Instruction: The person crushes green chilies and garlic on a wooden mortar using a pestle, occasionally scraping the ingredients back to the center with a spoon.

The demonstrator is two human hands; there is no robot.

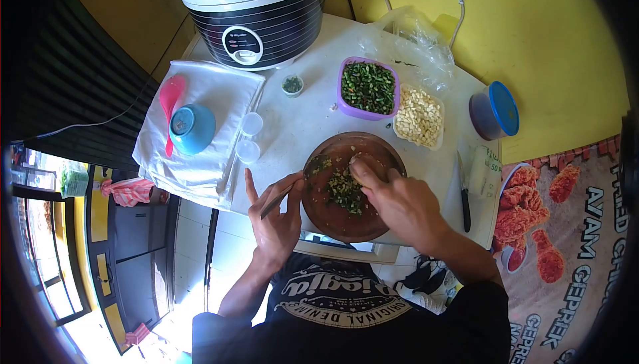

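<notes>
A round brown mortar [393, 161] stands at the table's front edge, with crushed green and pale bits [346, 194] inside. My right hand [399, 201] is wrapped around a brown pestle [366, 170], whose end reaches into the bowl over the bits. Beside the mortar's left rim, my left hand [276, 221] pinches the thin, flat handle of what looks like a spoon [271, 207]; one finger points away from the grip. The spoon's far end cannot be made out clearly.
Behind the mortar are a purple tub of chopped greens [368, 88] and a clear tub of pale chopped pieces [419, 118]. A knife [464, 197] lies right. At left are a blue bowl [193, 129], pink rice paddle [171, 101] and small cups [248, 151]; a rice cooker [259, 24] stands behind.
</notes>
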